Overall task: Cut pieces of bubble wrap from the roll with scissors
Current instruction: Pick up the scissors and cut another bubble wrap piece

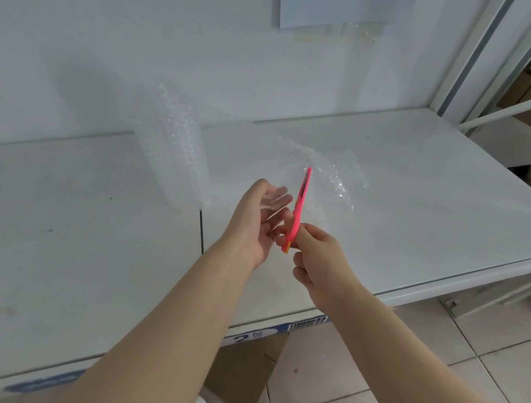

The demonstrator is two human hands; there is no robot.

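— Where was the bubble wrap?

— The clear bubble-wrap roll (pixel 173 149) stood upright at the far side of the white table (pixel 417 197), left of centre. Its loose sheet (pixel 333 175) trailed to the right, lifted off the top near the hands.

— And the hands?

— The right hand (pixel 319 263) was curled round the handle of the pink plastic-handled scissors (pixel 301 201), tip pointing away into the sheet. The left hand (pixel 252 225) had fairly straight fingers, with film draped over the fingertips (pixel 282 199); I saw no clear pinch.

— How would it handle?

— Very light, soft and floppy, I judged, and slick, so it would buckle ahead of the blades. It was best taken at the near edge, just left of the cut line, and pulled taut. The roll looked easy to tip.
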